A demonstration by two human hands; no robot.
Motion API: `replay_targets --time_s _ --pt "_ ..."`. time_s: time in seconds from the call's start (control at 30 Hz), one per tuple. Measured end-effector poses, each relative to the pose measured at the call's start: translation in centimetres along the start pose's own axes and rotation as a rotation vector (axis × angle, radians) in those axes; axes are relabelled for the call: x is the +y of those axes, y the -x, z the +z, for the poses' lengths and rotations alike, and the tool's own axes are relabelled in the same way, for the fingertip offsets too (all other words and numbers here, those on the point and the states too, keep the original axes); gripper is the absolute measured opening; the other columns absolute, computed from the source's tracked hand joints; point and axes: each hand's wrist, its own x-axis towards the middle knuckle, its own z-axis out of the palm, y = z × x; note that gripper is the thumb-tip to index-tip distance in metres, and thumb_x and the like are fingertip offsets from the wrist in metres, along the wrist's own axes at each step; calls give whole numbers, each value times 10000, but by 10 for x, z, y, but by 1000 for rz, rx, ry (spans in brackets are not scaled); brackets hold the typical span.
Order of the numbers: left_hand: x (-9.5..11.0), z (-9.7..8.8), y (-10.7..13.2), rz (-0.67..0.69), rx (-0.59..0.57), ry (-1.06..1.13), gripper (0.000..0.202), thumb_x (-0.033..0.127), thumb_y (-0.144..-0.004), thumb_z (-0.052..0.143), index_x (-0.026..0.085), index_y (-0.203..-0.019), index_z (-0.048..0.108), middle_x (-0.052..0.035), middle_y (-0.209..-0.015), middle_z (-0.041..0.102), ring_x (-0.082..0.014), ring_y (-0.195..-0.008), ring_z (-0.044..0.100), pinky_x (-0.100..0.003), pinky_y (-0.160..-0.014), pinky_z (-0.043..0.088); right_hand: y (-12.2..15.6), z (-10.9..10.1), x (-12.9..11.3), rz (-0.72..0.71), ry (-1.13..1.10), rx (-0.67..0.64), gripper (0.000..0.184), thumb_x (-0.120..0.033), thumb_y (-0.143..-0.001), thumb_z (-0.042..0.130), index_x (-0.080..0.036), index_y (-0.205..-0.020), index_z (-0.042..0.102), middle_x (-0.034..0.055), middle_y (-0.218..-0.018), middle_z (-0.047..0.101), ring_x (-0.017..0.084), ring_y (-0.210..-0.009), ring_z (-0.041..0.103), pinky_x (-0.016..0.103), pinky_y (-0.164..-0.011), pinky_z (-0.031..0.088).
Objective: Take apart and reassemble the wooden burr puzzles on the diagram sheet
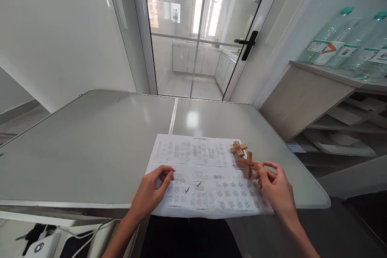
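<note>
A printed instruction sheet (199, 169) with many small diagrams lies on the grey table (90, 145). My right hand (273, 187) pinches a cross-shaped wooden puzzle piece (249, 164) at its right end, just above the sheet's right side. A second, assembled wooden puzzle (238, 148) rests on the sheet just behind it. My left hand (155, 189) lies on the sheet's left part with its fingers curled, fingertips pressing the paper, holding nothing I can see.
A shelf unit (320, 100) stands to the right with several plastic water bottles (332, 44) on top. A glass door with a black handle (247, 43) is behind the table. Cables and a white device (42, 244) sit below the table's near left edge.
</note>
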Motion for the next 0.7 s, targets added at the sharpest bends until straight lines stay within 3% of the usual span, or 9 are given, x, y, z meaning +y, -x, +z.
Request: replay_targets --time_s 0.2,0.27,0.37,0.43,0.57,0.7 --pt "3 4 0 14 25 -6 296 468 -1017 541 231 -988 716 -20 -845 766 -200 -776 709 -295 -781 567 36 11 -26 -82 48 75 493 -631 -946 625 -216 -1204 560 7 -683 698 232 -603 648 317 -599 484" --pt "4 4 0 10 30 -6 297 473 -1011 542 236 -981 718 -20 -841 768 -202 -769 708 -298 -772 570 46 21 -35 -135 -42 -54 430 -623 -964 618 -235 -1148 582 -7 -666 646 220 -605 616 291 -540 463" --pt "4 4 0 5 36 -12 296 474 -1013 537 238 -988 713 -24 -855 775 -212 -795 717 -308 -786 569 54 42 -45 -222 -153 -400 364 -595 -996 609 -237 -1041 654 -15 -622 583 194 -549 546 276 -480 402" --pt "2 4 0 1 36 -15 297 471 -1020 529 234 -1001 708 -30 -874 779 -218 -820 722 -315 -800 566 54 57 -48 -257 -186 -535 365 -588 -1009 604 -231 -994 682 -8 -625 592 182 -536 525 277 -485 389" --pt "3 4 1 -9 37 -18 284 464 -1019 541 233 -1002 705 -20 -847 770 -210 -796 714 -304 -777 558 44 77 -46 -254 -210 -665 406 -602 -1033 559 -217 -975 676 -4 -644 636 169 -518 523 289 -534 420" --pt "8 4 1 -8 53 -20 291 475 -1017 542 233 -986 701 -21 -838 773 -211 -788 717 -307 -786 563 37 81 -40 -251 -216 -690 420 -600 -1043 543 -207 -982 677 3 -679 671 165 -528 552 296 -563 452"
